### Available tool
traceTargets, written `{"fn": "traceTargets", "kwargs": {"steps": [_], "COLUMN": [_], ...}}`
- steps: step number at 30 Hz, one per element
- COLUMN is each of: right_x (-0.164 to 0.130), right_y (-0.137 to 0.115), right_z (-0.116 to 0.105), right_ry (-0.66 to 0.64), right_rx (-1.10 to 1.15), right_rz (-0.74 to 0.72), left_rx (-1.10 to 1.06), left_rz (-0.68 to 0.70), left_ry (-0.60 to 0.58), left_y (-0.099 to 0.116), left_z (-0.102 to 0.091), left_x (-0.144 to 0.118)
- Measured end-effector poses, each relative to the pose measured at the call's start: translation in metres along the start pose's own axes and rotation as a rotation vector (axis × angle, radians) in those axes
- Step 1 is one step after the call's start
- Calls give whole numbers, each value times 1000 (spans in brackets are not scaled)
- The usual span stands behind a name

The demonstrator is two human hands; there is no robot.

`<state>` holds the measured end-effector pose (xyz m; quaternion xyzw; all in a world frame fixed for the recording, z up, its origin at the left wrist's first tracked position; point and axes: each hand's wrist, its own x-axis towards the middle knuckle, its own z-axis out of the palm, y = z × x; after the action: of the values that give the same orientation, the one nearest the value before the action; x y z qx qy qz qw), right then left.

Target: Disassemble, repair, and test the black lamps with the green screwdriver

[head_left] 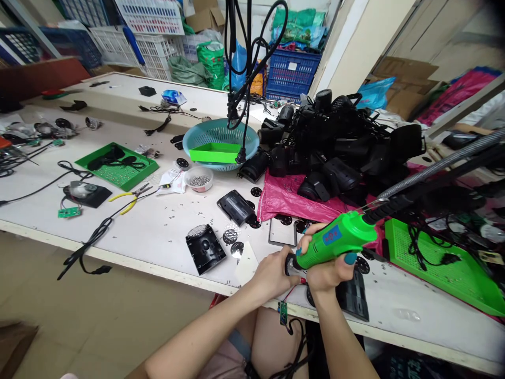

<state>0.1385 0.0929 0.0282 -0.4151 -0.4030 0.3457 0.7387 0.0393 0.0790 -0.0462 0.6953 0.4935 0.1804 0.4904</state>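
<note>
Now our right hand (329, 266) grips one green electric screwdriver (335, 239); our left hand (272, 273) pinches one small black part (290, 265).

I see both my bare forearms reaching forward side by side, my left hand (272, 273) curled low with fingers bent inward, my right hand (329, 263) clenched tight, thumb up.

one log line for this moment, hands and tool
right hand: grips green driver | left hand: steadies small part at its tip | table: black case, pliers
</note>
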Motion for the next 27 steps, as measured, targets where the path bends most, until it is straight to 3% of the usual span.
{"fn": "traceTargets", "kwargs": {"steps": [11,19,27], "right_x": [-3,-11,-31], "right_y": [0,-39,-58], "right_z": [-4,-22,-23], "right_ry": [-10,72,29], "right_rx": [-55,14,141], "right_rz": [-55,-158,-69], "left_rx": [-96,-424,-710], "left_rz": [33,129,244], "left_ry": [29,8,-112], "left_y": [0,-21,-5], "left_z": [1,-20,-17], "left_x": [-4,-26,-54]}}
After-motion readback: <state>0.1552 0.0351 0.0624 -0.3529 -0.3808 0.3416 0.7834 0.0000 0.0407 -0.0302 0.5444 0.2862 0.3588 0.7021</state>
